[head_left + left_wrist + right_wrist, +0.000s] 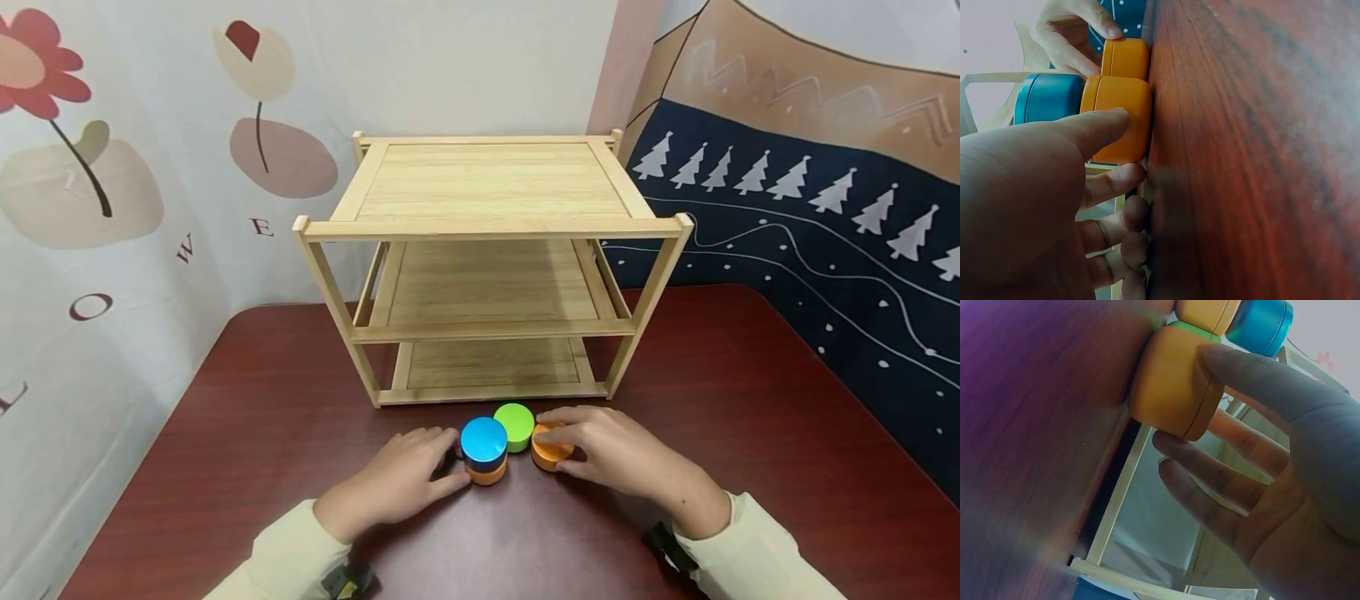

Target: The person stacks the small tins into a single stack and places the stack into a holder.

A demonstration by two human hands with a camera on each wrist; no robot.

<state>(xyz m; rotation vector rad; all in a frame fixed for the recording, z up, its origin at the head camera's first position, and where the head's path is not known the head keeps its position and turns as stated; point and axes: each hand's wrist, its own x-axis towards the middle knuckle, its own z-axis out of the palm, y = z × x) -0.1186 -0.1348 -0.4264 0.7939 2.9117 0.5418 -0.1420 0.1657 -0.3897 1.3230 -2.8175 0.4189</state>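
A small round blue lidded jar (483, 440) stands on a lower orange jar (487, 473). My left hand (401, 477) holds the lower jar from the left, its thumb (1110, 122) against the orange side and the other fingers close to the tabletop. My right hand (611, 446) grips a second orange jar (552, 450) on the right, thumb on the near side and fingers round the far side. Behind and between them sits a green-topped jar (514, 423). All of these jars are close together on the table.
Just behind the jars stands a three-tier light wooden shelf (491, 229), its bottom front rail near them. The dark red tabletop (262, 392) extends to both sides. Printed fabric (172, 100) hangs behind and at the sides.
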